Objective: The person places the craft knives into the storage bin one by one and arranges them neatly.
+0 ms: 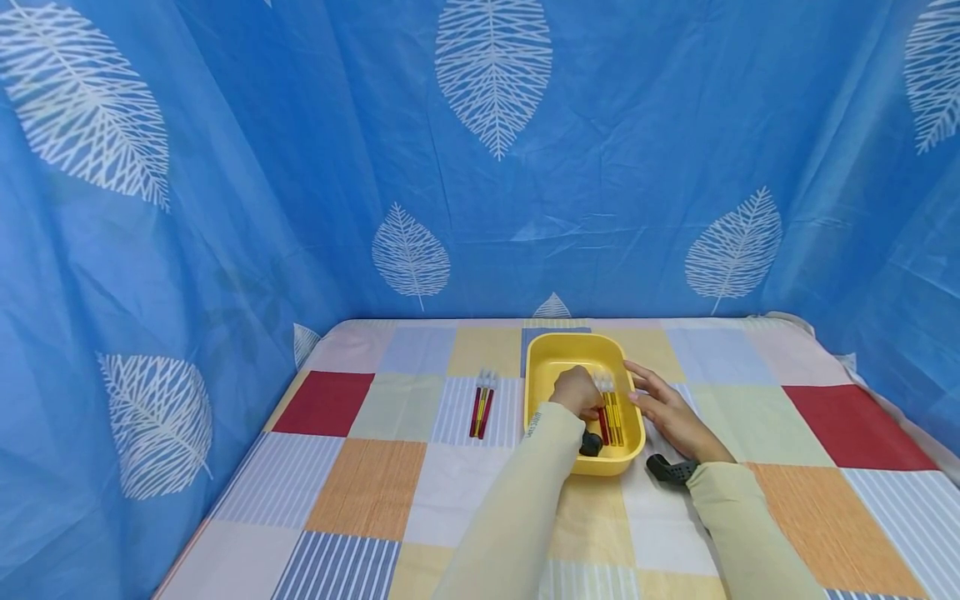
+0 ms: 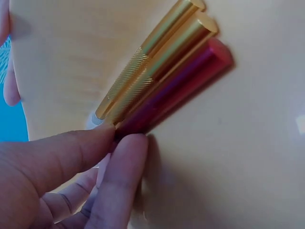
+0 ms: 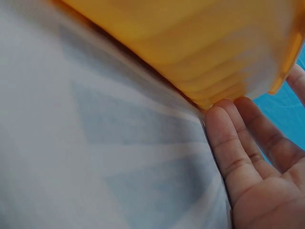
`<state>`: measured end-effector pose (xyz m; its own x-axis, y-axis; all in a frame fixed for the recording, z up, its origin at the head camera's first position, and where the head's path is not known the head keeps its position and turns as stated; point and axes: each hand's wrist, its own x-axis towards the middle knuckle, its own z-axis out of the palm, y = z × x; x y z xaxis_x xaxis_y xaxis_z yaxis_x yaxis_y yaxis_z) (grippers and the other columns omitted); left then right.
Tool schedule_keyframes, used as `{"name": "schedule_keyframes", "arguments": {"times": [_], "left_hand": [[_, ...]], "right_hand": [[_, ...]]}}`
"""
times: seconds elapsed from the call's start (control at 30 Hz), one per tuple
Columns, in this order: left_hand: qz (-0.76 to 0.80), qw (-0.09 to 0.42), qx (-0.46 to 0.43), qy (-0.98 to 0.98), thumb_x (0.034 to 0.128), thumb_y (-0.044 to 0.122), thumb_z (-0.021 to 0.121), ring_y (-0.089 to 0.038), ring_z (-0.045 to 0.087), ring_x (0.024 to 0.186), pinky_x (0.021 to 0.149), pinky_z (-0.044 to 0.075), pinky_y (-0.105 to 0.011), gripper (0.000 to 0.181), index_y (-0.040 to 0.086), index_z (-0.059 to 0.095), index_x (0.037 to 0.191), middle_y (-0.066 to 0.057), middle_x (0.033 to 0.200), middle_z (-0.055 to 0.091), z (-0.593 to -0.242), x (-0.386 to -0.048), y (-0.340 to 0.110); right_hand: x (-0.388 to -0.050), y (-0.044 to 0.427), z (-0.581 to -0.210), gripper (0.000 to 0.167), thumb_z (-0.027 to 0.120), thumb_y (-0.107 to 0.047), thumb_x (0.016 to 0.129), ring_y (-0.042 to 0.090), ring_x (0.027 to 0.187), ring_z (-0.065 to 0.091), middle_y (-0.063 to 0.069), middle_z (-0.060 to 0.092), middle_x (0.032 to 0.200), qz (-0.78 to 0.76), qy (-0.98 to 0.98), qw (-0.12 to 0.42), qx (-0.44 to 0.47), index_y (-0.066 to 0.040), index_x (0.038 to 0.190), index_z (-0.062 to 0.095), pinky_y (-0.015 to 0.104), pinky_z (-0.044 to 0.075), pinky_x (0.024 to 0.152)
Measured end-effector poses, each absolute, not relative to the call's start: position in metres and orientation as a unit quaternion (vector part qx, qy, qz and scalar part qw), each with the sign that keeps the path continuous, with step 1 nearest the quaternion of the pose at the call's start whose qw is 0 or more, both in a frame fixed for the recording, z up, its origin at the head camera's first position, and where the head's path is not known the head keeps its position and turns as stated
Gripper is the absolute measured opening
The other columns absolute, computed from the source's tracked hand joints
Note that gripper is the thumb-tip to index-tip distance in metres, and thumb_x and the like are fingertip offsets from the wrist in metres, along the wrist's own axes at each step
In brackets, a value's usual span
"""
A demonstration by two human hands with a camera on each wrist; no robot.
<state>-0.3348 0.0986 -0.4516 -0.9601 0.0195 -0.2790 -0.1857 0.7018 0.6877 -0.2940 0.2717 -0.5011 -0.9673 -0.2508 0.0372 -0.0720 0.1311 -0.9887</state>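
Observation:
In the head view, my left hand (image 1: 577, 392) reaches into a yellow tray (image 1: 534, 375). Its thumb and index finger pinch a red craft knife (image 2: 186, 86) in the left wrist view. Close beside that knife lie two gold craft knives (image 2: 183, 45) with knurled grips; their clear-capped ends show in the head view. My right hand (image 1: 678, 421) is at the tray's right side, fingers extended and touching its outer wall (image 3: 190, 52) in the right wrist view. The tip of the pinched knife is hidden by the left hand.
Left of the tray, a small group of red and gold craft knives (image 1: 482, 412) lies on the patchwork cloth (image 1: 367, 483). A blue leaf-print curtain (image 1: 600, 208) hangs behind and on both sides. A black wrist device (image 1: 670, 471) sits at the right wrist.

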Motion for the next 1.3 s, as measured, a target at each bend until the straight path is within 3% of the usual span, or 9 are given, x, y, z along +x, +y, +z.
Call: {"name": "schedule_keyframes", "arguments": {"times": [0.27, 0.5, 0.63, 0.73, 0.87, 0.97, 1.1, 1.2, 1.3], "left_hand": [[0.386, 0.157, -0.050, 0.908, 0.0924, 0.006, 0.083, -0.017, 0.070, 0.049, 0.049, 0.058, -0.026, 0.012, -0.001, 0.075, 0.089, -0.014, 0.077, 0.074, -0.461, -0.348, 0.098], [0.415, 0.150, -0.039, 0.897, 0.0973, 0.003, 0.078, -0.016, 0.067, 0.056, 0.050, 0.053, -0.024, 0.034, 0.002, 0.074, 0.132, -0.013, 0.103, 0.076, -0.442, -0.334, 0.088], [0.407, 0.144, -0.019, 0.902, 0.0978, 0.009, 0.080, -0.015, 0.063, 0.065, 0.060, 0.057, -0.027, 0.040, 0.008, 0.073, 0.137, -0.008, 0.113, 0.076, -0.430, -0.329, 0.083], [0.414, 0.151, 0.002, 0.898, 0.0987, 0.012, 0.080, -0.017, 0.068, 0.074, 0.075, 0.064, -0.033, 0.038, 0.009, 0.075, 0.136, -0.007, 0.110, 0.076, -0.421, -0.329, 0.078], [0.427, 0.163, 0.039, 0.889, 0.1013, 0.015, 0.078, -0.024, 0.076, 0.091, 0.087, 0.065, -0.037, 0.032, 0.008, 0.076, 0.132, -0.008, 0.109, 0.077, -0.409, -0.333, 0.072], [0.434, 0.173, 0.065, 0.882, 0.1019, 0.016, 0.078, -0.026, 0.077, 0.099, 0.089, 0.064, -0.036, 0.032, 0.008, 0.075, 0.132, -0.009, 0.113, 0.077, -0.403, -0.335, 0.066], [0.443, 0.193, 0.102, 0.870, 0.1028, 0.017, 0.077, -0.027, 0.076, 0.105, 0.093, 0.063, -0.038, 0.038, 0.007, 0.071, 0.139, -0.012, 0.122, 0.075, -0.397, -0.338, 0.057], [0.457, 0.207, 0.134, 0.855, 0.1038, 0.015, 0.075, -0.031, 0.074, 0.112, 0.097, 0.062, -0.041, 0.043, 0.004, 0.067, 0.144, -0.014, 0.130, 0.073, -0.393, -0.338, 0.048], [0.467, 0.217, 0.162, 0.842, 0.1049, 0.015, 0.073, -0.033, 0.073, 0.116, 0.098, 0.062, -0.043, 0.045, 0.002, 0.064, 0.147, -0.017, 0.133, 0.072, -0.389, -0.338, 0.038]], "right_hand": [[-0.295, 0.271, -0.501, 0.068, 0.053, -0.019, 0.114, 0.054, 0.149, 0.035, 0.037, 0.030, 0.164, -0.651, 0.749, 0.069, -0.102, -0.004, 0.172, 0.020, 0.073, 0.021, 0.125], [-0.295, 0.271, -0.502, 0.069, 0.054, -0.020, 0.115, 0.047, 0.147, 0.039, 0.035, 0.030, 0.165, -0.648, 0.751, 0.072, -0.101, -0.005, 0.172, 0.019, 0.072, 0.022, 0.126], [-0.295, 0.272, -0.501, 0.069, 0.054, -0.021, 0.115, 0.029, 0.140, 0.049, 0.034, 0.032, 0.165, -0.643, 0.756, 0.070, -0.103, -0.005, 0.173, 0.019, 0.069, 0.024, 0.126], [-0.295, 0.272, -0.501, 0.069, 0.054, -0.022, 0.115, 0.023, 0.136, 0.051, 0.033, 0.034, 0.164, -0.638, 0.760, 0.070, -0.102, -0.006, 0.173, 0.020, 0.058, 0.034, 0.126], [-0.295, 0.272, -0.501, 0.069, 0.054, -0.023, 0.115, 0.036, 0.143, 0.048, 0.032, 0.035, 0.163, -0.634, 0.763, 0.070, -0.104, -0.006, 0.173, 0.020, 0.034, 0.043, 0.116], [-0.296, 0.273, -0.502, 0.069, 0.054, -0.023, 0.115, 0.043, 0.145, 0.044, 0.033, 0.034, 0.163, -0.634, 0.762, 0.068, -0.109, -0.005, 0.173, 0.020, 0.043, 0.043, 0.121], [-0.296, 0.274, -0.503, 0.069, 0.053, -0.022, 0.115, 0.026, 0.138, 0.051, 0.035, 0.032, 0.163, -0.637, 0.759, 0.068, -0.115, -0.004, 0.172, 0.019, 0.070, 0.027, 0.125], [-0.296, 0.275, -0.504, 0.069, 0.053, -0.023, 0.115, 0.013, 0.131, 0.051, 0.035, 0.032, 0.164, -0.638, 0.758, 0.070, -0.114, -0.004, 0.172, 0.019, 0.073, 0.023, 0.125], [-0.296, 0.274, -0.503, 0.070, 0.054, -0.024, 0.115, 0.024, 0.137, 0.050, 0.035, 0.031, 0.164, -0.639, 0.758, 0.071, -0.108, -0.004, 0.172, 0.019, 0.073, 0.021, 0.125]]}}
